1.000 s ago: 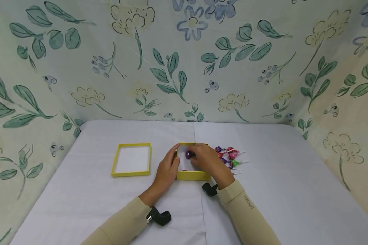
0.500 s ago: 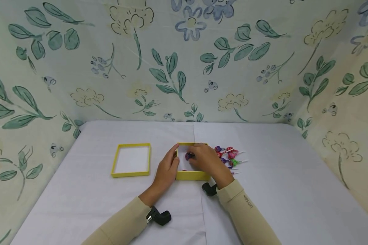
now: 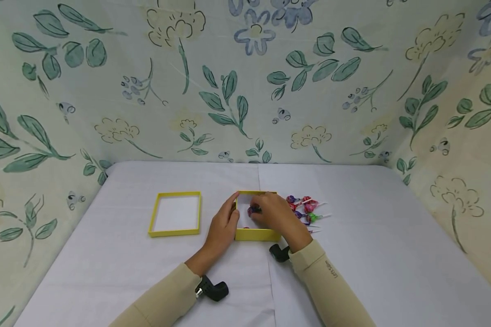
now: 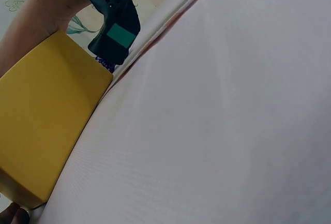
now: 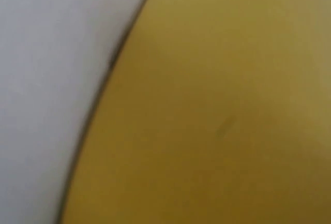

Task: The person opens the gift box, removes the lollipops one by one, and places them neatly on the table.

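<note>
A yellow box [image 3: 257, 234] with a white inside stands at the middle of the table. My left hand [image 3: 222, 227] holds its left side, fingers by the far corner and thumb along the wall. In the left wrist view a yellow outer wall [image 4: 46, 115] of the box fills the left, with fingertips at its lower corner. Inside the box my right hand [image 3: 275, 213] pinches a dark purple wrapped lollipop [image 3: 251, 210]; its stick is hidden. A small reddish bit [image 3: 246, 227] shows behind the near wall. Blurred yellow box wall [image 5: 207, 105] fills most of the right wrist view.
Several wrapped lollipops [image 3: 311, 205], red, purple and green, lie right of the box, partly behind the right hand. A shallow yellow-rimmed lid [image 3: 174, 233] lies on the left. White cloth [image 3: 352, 272] covers the table, and a floral curtain [image 3: 229, 68] hangs behind.
The right hand's fingers have shifted slightly around the purple lollipop, and its wrapped head has turned a little. The left hand and the box stay in place.
</note>
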The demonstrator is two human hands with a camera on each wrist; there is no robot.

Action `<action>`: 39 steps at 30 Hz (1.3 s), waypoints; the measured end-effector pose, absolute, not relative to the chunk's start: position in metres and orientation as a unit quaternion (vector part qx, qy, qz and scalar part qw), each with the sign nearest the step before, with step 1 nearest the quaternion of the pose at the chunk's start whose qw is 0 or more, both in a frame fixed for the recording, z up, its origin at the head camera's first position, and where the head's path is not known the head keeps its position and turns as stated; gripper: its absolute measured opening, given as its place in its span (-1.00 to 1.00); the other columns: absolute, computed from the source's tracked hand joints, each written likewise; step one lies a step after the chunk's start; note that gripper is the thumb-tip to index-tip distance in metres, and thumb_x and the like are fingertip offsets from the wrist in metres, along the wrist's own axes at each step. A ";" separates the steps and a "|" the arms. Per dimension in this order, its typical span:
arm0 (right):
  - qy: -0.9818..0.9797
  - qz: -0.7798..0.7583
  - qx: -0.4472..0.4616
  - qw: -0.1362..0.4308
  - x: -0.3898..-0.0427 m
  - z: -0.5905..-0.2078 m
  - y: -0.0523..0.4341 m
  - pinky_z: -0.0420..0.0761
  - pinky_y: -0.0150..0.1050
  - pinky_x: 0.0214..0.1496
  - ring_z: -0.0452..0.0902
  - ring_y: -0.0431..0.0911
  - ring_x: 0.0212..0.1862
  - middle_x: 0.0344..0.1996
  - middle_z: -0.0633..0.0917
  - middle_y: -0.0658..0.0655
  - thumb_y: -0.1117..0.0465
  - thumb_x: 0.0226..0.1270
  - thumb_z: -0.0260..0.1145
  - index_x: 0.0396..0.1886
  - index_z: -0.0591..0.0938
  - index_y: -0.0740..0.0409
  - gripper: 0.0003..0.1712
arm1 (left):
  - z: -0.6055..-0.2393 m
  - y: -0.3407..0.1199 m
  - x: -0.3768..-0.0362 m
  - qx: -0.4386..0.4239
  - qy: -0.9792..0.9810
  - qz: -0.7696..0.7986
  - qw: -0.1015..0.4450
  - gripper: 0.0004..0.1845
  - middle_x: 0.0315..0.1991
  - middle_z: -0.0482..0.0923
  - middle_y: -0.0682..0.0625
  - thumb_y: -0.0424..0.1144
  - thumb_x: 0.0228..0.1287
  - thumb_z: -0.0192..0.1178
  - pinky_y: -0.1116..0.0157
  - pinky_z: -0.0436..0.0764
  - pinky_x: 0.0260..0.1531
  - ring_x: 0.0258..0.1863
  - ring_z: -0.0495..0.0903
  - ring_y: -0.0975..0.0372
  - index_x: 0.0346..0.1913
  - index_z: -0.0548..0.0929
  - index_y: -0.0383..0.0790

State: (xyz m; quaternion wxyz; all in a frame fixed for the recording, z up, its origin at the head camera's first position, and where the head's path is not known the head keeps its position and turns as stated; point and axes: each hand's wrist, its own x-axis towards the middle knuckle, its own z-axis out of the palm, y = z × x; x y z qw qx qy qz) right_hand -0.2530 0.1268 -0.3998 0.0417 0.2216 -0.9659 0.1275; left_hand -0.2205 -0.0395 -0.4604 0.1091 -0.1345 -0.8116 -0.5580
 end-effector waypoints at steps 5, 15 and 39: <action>-0.967 0.125 0.220 0.036 -0.253 -0.398 0.127 0.60 -0.16 0.00 0.54 -0.11 -0.16 -0.22 0.71 0.02 0.11 0.10 0.51 -0.16 0.72 0.05 -0.71 | -0.461 -0.040 -0.221 -0.132 -0.812 -0.557 0.109 -0.48 0.40 0.25 0.13 -0.25 0.50 -0.11 0.11 0.38 0.26 0.30 0.35 0.20 0.47 0.24 0.02; -0.961 0.140 0.234 0.040 -0.254 -0.400 0.129 0.60 -0.15 0.02 0.56 -0.08 -0.08 -0.10 0.71 0.05 0.13 0.12 0.49 -0.04 0.72 0.08 -0.63 | -0.460 -0.040 -0.218 -0.133 -0.809 -0.564 0.102 -0.46 0.40 0.24 0.14 -0.28 0.50 -0.11 0.11 0.38 0.26 0.30 0.35 0.20 0.45 0.21 0.23; -0.925 0.184 0.317 0.103 -0.244 -0.383 0.129 0.58 -0.36 -0.07 0.41 -0.20 -0.14 -0.24 0.64 -0.06 0.18 0.12 0.47 -0.18 0.68 0.07 -0.75 | -0.460 -0.040 -0.218 -0.133 -0.810 -0.563 0.101 -0.49 0.41 0.24 0.09 -0.25 0.50 -0.13 0.08 0.37 0.27 0.32 0.34 0.13 0.47 0.23 0.03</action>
